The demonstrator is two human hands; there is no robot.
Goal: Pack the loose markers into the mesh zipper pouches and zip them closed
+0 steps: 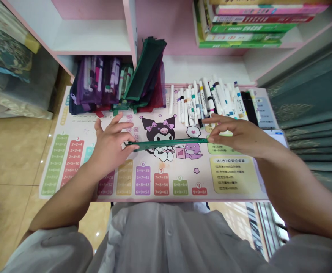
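Observation:
A green mesh zip pouch [168, 143], seen almost edge-on, stretches level above the printed desk mat [180, 189]. My left hand [110, 142] pinches its left end between thumb and forefinger, the other fingers spread. At the opposite end, my right hand [234, 134] pinches the pouch's corner. Beyond my right hand lies a row of white markers [194, 102] with coloured bands. Past my left hand, filled purple mesh pouches [90, 83] lie in a heap beside a stack of dark green pouches [147, 72].
A pink and white shelf [94, 36] rises behind the desk, with stacked books [251, 28] at its upper right. A phone [275, 136] lies at the mat's right edge, partly behind my right arm. Teal curtains [310, 102] hang on the right.

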